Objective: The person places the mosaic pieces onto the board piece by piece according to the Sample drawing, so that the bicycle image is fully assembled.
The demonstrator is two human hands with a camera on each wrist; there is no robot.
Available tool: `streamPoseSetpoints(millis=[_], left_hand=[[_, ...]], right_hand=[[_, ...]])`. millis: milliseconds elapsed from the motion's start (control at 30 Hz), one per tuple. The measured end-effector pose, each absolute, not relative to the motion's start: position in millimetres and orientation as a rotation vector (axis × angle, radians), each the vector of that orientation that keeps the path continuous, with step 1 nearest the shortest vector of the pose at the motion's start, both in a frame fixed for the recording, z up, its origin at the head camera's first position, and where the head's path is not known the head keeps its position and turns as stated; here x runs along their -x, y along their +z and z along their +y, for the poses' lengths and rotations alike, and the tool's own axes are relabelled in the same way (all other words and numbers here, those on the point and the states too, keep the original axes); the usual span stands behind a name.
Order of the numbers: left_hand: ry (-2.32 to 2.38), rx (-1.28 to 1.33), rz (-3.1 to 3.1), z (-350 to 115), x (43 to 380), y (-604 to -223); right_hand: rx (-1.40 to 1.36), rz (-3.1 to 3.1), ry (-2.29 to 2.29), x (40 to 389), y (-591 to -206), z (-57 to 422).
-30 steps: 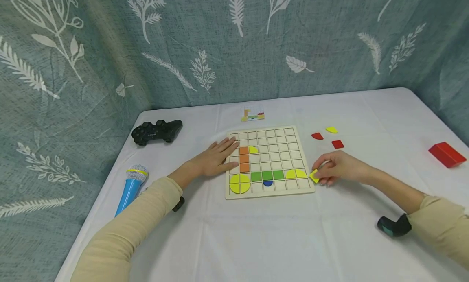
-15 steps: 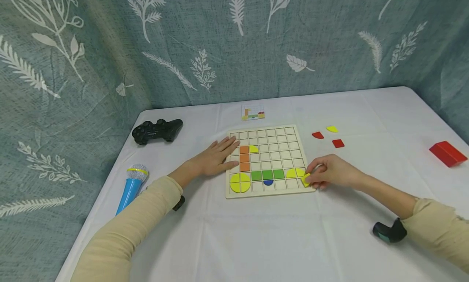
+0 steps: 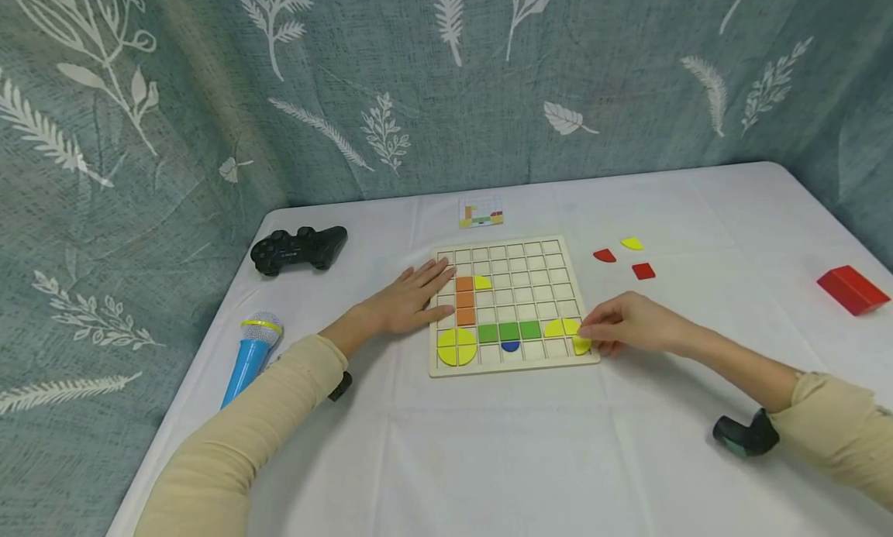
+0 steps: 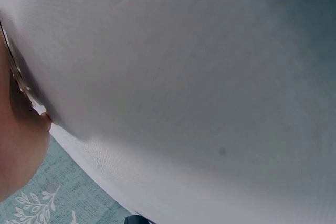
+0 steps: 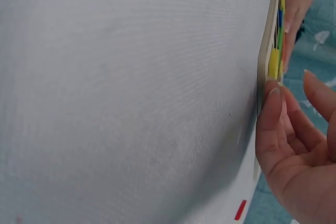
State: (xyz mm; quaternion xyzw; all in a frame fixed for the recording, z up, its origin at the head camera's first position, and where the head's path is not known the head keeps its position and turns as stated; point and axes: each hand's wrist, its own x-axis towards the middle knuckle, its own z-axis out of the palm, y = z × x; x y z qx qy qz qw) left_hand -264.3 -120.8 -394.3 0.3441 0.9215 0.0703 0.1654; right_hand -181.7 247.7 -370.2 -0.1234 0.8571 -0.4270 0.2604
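Observation:
In the head view a wooden grid board (image 3: 519, 299) lies mid-table, bearing orange squares (image 3: 464, 301), green squares (image 3: 508, 332), a blue half-circle (image 3: 511, 346) and several yellow quarter-circles. My left hand (image 3: 413, 298) rests with spread, straight fingers on the board's left edge. At the lower right corner my right hand (image 3: 624, 322) pinches a yellow quarter-circle tile (image 3: 581, 346) by its edge, thumb and finger together. That tile lies over a bottom-row cell; the right wrist view shows its yellow edge (image 5: 273, 64) at the fingertips. The left wrist view shows little of the board.
Right of the board lie a red quarter-circle (image 3: 605, 256), a red square (image 3: 643, 271) and a yellow quarter-circle (image 3: 632, 243). A pattern card (image 3: 480, 212) lies behind it. A game controller (image 3: 298, 250), toy microphone (image 3: 254, 359) and red block (image 3: 853, 290) stand around.
My right hand has moved left from beside the board to its lower right corner, carrying the yellow quarter-circle tile, which has gone from tilted to nearly flat. My left hand has stayed put.

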Motion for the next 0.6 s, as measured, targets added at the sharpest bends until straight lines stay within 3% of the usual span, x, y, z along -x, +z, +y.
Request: streamPoseSetpoints(millis=[600], left_hand=[[0.208, -0.991, 2.625, -121.7, 266.2, -396.7]], right_hand=[[0.307, 2.124, -1.210, 186.7, -366.0, 252.6]])
